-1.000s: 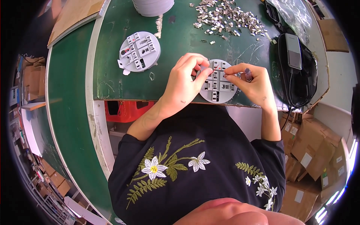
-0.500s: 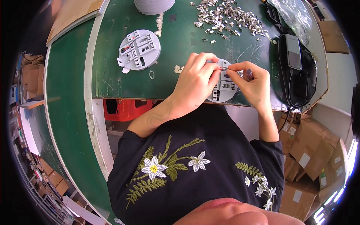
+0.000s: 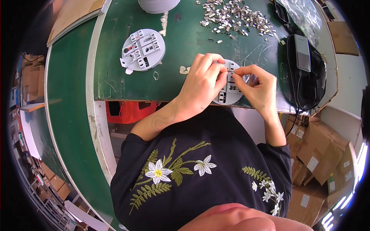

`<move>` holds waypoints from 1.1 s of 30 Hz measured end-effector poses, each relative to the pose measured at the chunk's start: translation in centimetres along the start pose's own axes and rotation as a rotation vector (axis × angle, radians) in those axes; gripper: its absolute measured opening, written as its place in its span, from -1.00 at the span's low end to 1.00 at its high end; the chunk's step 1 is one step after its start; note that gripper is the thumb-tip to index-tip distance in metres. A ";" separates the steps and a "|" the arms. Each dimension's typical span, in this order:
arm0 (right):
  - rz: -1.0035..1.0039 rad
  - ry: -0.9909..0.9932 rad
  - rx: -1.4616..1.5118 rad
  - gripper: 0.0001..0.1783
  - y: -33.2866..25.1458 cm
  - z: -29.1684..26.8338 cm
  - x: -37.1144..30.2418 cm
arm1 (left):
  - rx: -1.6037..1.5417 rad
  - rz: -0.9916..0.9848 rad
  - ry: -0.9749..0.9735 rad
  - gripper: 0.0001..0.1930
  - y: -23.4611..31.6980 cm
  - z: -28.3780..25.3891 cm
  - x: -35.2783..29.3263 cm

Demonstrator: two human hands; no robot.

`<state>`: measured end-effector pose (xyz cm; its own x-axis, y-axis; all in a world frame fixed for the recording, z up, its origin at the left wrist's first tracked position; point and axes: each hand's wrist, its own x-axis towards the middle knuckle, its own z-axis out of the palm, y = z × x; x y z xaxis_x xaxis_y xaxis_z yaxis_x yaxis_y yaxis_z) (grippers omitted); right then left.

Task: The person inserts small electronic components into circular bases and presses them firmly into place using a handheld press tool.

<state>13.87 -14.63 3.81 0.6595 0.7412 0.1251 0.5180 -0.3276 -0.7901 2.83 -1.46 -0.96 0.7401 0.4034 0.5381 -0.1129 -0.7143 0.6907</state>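
Note:
A round grey plastic base (image 3: 233, 98) with moulded slots lies at the bench's near edge, partly covered by my fingers. My left hand (image 3: 202, 82) reaches over its left side, thumb and fingertips pinched together close to the slots. From the right, my right hand (image 3: 259, 87) brings thumb and forefinger together over the upper part of the base. Whatever tiny piece sits in either pinch is too small or hidden to make out. A similar round grey base (image 3: 156, 57) lies apart at the left, with a small red and black part in it.
Many small metal clips (image 3: 235, 17) lie scattered at the far side of the green bench (image 3: 177, 46). A stack of grey discs (image 3: 158, 5) stands at the back. On the right are a black case (image 3: 318, 82) and a cabled grey device (image 3: 302, 54). A red container (image 3: 131, 111) sits below.
My right thumb and forefinger have shifted slightly over the base, with the other fingers curling lower. My left hand stays almost in place.

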 end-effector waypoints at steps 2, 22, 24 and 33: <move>-0.008 -0.002 -0.003 -0.89 0.0 0.0 0.0 | -0.003 0.005 0.004 -0.84 0.0 0.1 0.0; -0.100 -0.149 -0.046 -0.88 -0.8 0.2 0.5 | -0.069 -0.046 -0.042 -0.85 -0.1 -1.4 -0.3; -0.117 -0.185 -0.046 -0.87 -0.9 0.2 0.8 | -0.077 -0.064 -0.049 -0.85 -0.2 -1.5 -0.4; -0.228 -0.340 -0.161 -0.81 -0.8 -0.2 1.3 | -0.072 -0.027 -0.056 -0.85 -0.1 -1.8 -0.7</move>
<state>14.41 -13.46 4.74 0.3155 0.9470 0.0597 0.7255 -0.2002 -0.6585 1.07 -0.61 -0.56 0.7794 0.3878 0.4921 -0.1383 -0.6595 0.7389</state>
